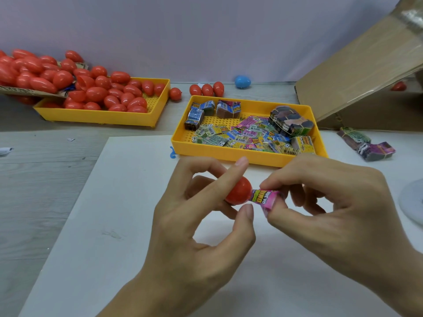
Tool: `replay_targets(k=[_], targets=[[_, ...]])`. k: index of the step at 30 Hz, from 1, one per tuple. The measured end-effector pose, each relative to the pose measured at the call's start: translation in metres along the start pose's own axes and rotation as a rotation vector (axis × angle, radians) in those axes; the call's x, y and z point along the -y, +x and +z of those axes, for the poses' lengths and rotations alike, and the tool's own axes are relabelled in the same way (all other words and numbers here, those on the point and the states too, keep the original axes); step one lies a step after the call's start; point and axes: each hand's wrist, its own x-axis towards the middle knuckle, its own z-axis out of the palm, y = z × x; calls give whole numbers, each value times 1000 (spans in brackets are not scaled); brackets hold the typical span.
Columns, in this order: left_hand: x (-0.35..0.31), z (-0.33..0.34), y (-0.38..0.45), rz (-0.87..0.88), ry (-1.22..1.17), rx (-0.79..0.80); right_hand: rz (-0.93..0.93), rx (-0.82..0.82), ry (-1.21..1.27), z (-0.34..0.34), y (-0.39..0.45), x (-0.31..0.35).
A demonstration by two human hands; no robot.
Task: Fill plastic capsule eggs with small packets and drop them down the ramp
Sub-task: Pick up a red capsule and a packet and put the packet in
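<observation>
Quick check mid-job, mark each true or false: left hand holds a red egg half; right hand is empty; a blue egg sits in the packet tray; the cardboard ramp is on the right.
1. The left hand holds a red plastic egg half. True.
2. The right hand is empty. False: it pinches a pink packet.
3. The blue plastic egg sits in the yellow packet tray. False: it lies behind the tray.
4. The cardboard ramp is on the right. True.

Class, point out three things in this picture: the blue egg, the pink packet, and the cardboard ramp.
blue egg [242,81], head view, middle of its shell.
pink packet [263,199], head view, its printed face.
cardboard ramp [357,72], head view, its sloping top surface.
</observation>
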Motion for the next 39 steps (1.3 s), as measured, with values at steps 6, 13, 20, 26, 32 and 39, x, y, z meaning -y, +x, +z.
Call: replay_targets(k=[6,13,20,26,32,39], targets=[[-4,-1,0,-28,-17,-12,-13,3,1,0,0,2],[-4,-1,1,-21,-16,-1,-18,0,-8,-1,0,2],[-4,0,1,-27,-35,3,-17,-2,-18,1,0,1],[-3,0,-1,-81,-88,-21,61,-6,94,2,0,1],[-2,-1,1,-251,-274,-66,345,96,508,8,3,-4],[-1,-1,2,-258,-269,-47,408,120,665,9,3,-6]])
